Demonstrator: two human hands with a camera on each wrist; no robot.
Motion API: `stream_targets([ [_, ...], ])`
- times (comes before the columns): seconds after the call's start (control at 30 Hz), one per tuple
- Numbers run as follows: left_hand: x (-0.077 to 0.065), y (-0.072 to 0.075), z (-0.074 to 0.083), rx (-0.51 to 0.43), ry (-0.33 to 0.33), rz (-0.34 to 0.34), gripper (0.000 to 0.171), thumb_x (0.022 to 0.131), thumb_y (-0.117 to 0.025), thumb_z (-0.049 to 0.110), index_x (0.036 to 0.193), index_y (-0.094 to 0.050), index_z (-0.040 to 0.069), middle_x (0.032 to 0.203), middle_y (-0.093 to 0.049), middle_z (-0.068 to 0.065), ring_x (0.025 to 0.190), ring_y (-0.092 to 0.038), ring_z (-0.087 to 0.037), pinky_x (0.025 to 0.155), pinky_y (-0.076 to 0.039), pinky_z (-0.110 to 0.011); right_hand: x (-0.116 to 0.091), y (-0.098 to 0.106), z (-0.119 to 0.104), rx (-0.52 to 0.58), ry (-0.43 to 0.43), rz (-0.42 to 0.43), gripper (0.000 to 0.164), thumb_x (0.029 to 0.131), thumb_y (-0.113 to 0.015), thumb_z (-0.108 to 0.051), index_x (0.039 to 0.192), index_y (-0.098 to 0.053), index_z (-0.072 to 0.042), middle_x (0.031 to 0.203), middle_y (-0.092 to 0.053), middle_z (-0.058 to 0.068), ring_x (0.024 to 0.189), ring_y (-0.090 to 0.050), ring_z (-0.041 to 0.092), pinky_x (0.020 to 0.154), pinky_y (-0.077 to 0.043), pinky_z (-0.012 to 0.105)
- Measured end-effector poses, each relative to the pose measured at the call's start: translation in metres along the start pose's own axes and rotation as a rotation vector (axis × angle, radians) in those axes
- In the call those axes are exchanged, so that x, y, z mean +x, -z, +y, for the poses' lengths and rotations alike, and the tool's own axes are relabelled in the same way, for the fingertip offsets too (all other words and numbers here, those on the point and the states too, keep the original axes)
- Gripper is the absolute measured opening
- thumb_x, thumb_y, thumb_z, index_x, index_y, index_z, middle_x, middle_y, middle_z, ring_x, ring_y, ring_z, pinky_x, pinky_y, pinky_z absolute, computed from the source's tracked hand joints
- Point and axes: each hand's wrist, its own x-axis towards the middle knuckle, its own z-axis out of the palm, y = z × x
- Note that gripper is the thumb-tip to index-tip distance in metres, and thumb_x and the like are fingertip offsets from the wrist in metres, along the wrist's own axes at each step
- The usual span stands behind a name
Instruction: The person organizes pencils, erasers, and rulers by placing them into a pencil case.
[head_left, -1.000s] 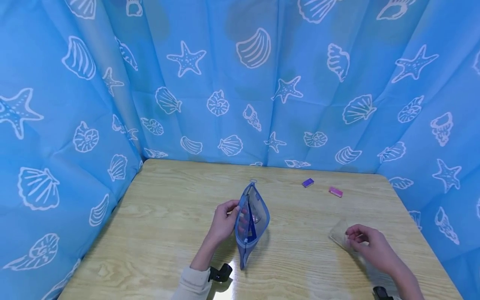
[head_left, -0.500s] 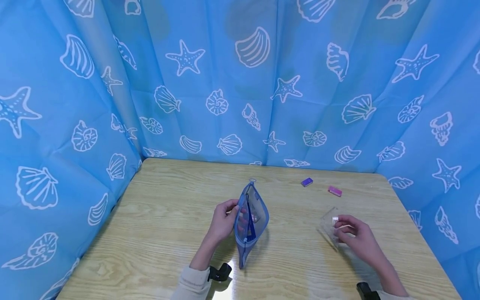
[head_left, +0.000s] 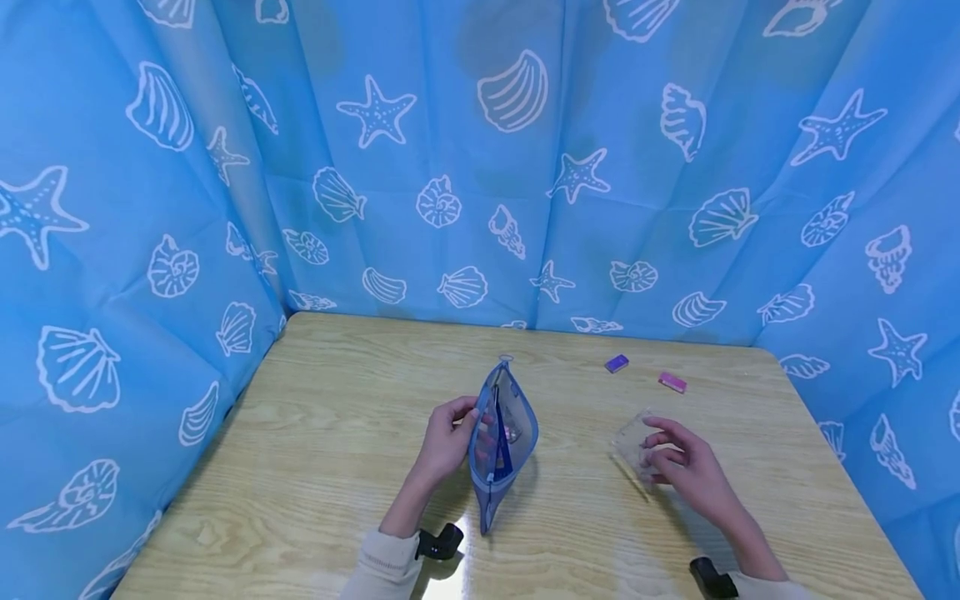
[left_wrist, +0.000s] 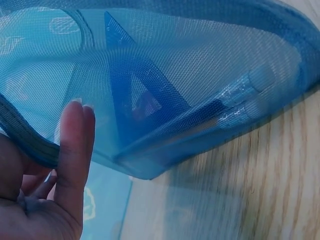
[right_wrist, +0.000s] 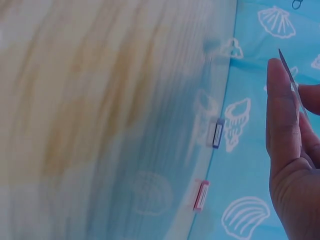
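A blue mesh zip pouch (head_left: 527, 421) stands with its mouth open near the middle of the table. My left hand (head_left: 447, 442) pinches its left rim between thumb and fingers. Through the mesh, the left wrist view shows a blue set square (left_wrist: 120, 75) and pens with clear ends (left_wrist: 237, 92) inside. My right hand (head_left: 693, 471), to the right of the pouch, holds a clear, thin, flat plastic piece (head_left: 628, 442) between thumb and fingers. Seen edge-on in the right wrist view, the plastic piece (right_wrist: 286, 62) is a narrow sliver beside the fingertips.
Two small blocks, one purple (head_left: 617, 363) and one pink (head_left: 672, 382), lie toward the back right of the wooden table (head_left: 337, 417). A blue curtain (head_left: 450, 125) with white shells and starfish hangs round the back and sides.
My right hand has moved left toward the pouch, carrying the clear plastic piece. The left hand and the pouch have stayed in place.
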Motion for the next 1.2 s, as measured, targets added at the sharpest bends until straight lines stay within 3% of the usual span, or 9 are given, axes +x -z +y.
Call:
stream_targets([
  [0.27,0.000,0.001,0.001,0.008,-0.004,-0.005,0.027,0.107,-0.044,0.001,0.125,-0.062,-0.010,0.104,-0.068,-0.028,0.074,-0.073,-0.030,0.054,-0.065,-0.033,0.004,-0.014,-0.004,0.049,0.012,-0.018,0.045,0.103,-0.055,0.000,0.145,-0.040,0.009,0.108,-0.058,0.018,0.087,-0.071,0.012,0.069,-0.067,0.037],
  [0.63,-0.002,-0.001,0.002,-0.001,-0.002,-0.012,0.027,0.107,-0.044,0.001,0.124,-0.062,-0.011,0.104,-0.068,-0.029,0.072,-0.072,-0.028,0.055,-0.065,-0.033,0.013,-0.043,-0.016,0.083,-0.001,0.090,0.044,0.102,-0.055,0.001,0.144,-0.042,0.006,0.111,-0.056,0.019,0.085,-0.070,0.010,0.071,-0.066,0.031],
  [0.9,-0.002,0.000,0.003,-0.003,-0.012,-0.015,0.027,0.107,-0.045,0.002,0.124,-0.062,-0.012,0.104,-0.067,-0.030,0.074,-0.072,-0.033,0.055,-0.065,-0.033,0.019,-0.058,-0.028,0.148,0.004,0.056,0.046,0.102,-0.055,0.002,0.145,-0.040,0.007,0.112,-0.055,0.020,0.086,-0.071,0.012,0.071,-0.067,0.032],
  [1.2,-0.001,-0.001,0.001,-0.030,0.021,0.018,0.025,0.106,-0.046,0.000,0.120,-0.063,-0.011,0.103,-0.068,-0.031,0.074,-0.073,-0.034,0.056,-0.065,-0.032,0.028,-0.078,-0.044,0.173,-0.002,0.024,0.046,0.101,-0.055,0.003,0.145,-0.042,0.004,0.114,-0.053,0.024,0.086,-0.070,0.011,0.073,-0.067,0.033],
])
